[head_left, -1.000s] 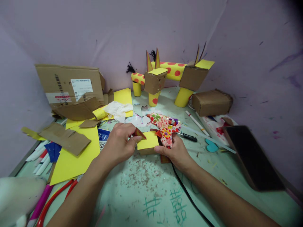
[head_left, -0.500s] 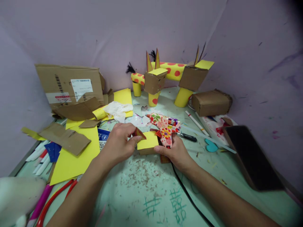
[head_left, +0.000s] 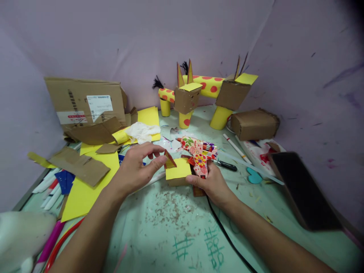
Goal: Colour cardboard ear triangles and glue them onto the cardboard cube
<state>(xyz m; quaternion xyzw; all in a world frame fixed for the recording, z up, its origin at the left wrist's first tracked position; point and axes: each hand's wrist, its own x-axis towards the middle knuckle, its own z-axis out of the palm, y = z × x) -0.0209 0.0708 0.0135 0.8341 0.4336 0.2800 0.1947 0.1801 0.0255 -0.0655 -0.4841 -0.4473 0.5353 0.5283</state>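
Observation:
My right hand [head_left: 212, 182] is wrapped round the handle of a flower-patterned glue gun [head_left: 196, 151], and its thumb rests at the corner of a small cardboard box. That box has a yellow paper top [head_left: 178, 169]. At its left edge stands a small triangular cardboard piece [head_left: 170, 160] with an orange-brown rim. My left hand [head_left: 139, 167] is beside this triangle, fingers apart, with the thumb tip at its left side; whether it still touches cannot be made out. The gun's black cord runs toward me.
Spotted yellow giraffe figures [head_left: 186, 99] with cardboard heads stand at the back. Cardboard scraps [head_left: 79, 165], yellow paper [head_left: 85, 197] and markers [head_left: 51, 195] lie left. A phone [head_left: 301, 189], a black pen [head_left: 226, 165] and a cardboard box [head_left: 255, 124] are to the right.
My left hand has loosened from the triangle and drawn slightly left, its fingers opening. The triangle now stands more upright in view. My right hand keeps its hold on the glue gun.

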